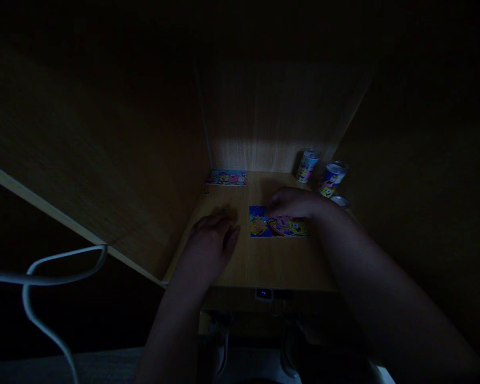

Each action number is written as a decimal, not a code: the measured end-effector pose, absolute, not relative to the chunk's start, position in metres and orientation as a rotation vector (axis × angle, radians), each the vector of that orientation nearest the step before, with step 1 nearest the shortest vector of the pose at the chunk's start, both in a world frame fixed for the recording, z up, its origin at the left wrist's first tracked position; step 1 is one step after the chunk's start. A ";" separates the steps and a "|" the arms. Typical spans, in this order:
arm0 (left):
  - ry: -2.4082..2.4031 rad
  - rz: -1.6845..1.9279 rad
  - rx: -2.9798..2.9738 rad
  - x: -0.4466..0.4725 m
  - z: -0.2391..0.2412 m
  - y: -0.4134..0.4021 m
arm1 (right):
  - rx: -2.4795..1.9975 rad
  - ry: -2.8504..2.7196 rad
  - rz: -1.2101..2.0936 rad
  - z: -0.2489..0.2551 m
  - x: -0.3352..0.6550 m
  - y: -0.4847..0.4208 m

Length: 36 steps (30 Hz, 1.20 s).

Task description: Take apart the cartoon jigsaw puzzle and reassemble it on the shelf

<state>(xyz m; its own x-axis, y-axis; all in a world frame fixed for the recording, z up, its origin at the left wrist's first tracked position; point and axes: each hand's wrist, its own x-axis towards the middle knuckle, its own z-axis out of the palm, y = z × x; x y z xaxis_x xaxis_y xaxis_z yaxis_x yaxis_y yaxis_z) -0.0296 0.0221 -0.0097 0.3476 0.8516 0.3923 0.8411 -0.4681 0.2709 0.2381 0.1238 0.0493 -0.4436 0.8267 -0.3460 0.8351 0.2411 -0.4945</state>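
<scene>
Our right hand [290,202] bends over the puzzle [280,227] on the bench [272,266]; we cannot tell its grip. Our left hand [211,238], loosely open, is at the puzzle's nine o'clock.

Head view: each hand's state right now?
Left hand: loosely curled over the desk; grip unclear.
Right hand: curled down at the puzzle; too dark to tell its grip.

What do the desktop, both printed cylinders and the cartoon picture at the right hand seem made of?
Flat brown desktop: smooth wood or laminate, from the faint grain.
Rear pale-blue printed cylinder and front dark-blue printed cylinder: card or metal, too dim to tell; their clear tops glint like plastic.
Flat blue rectangular cartoon picture: probably smooth printed card, as it lies thin and flat.
</scene>
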 end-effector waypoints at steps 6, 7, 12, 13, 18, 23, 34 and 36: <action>1.630 0.760 2.557 -0.029 -0.009 0.021 | 1.610 2.501 -0.898 0.046 0.237 0.126; 1.629 0.755 2.557 -0.028 -0.009 0.021 | 1.607 2.503 -0.887 0.046 0.237 0.126; 1.622 0.768 2.549 -0.029 -0.010 0.022 | 1.594 2.515 -0.935 0.046 0.236 0.125; 1.622 0.769 2.550 -0.029 -0.010 0.022 | 1.593 2.520 -0.933 0.046 0.236 0.125; 1.630 0.744 2.556 -0.029 -0.007 0.021 | 1.644 2.505 -0.946 0.044 0.237 0.126; 1.618 0.765 2.557 -0.028 -0.010 0.022 | 1.686 2.507 -1.020 0.042 0.239 0.126; 1.609 0.770 2.560 -0.028 -0.007 0.022 | 1.585 2.530 -1.056 0.043 0.232 0.123; 1.624 0.751 2.556 -0.028 -0.008 0.021 | 1.612 2.544 -1.049 0.043 0.233 0.124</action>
<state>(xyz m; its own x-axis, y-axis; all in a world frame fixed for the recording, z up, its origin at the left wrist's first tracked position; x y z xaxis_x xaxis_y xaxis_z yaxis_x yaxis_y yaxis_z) -0.0284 0.0213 -0.0076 0.3423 0.8580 0.3830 0.8477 -0.4579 0.2680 0.2334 0.1236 0.0431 -0.4882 0.8215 -0.2945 0.7903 0.2730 -0.5485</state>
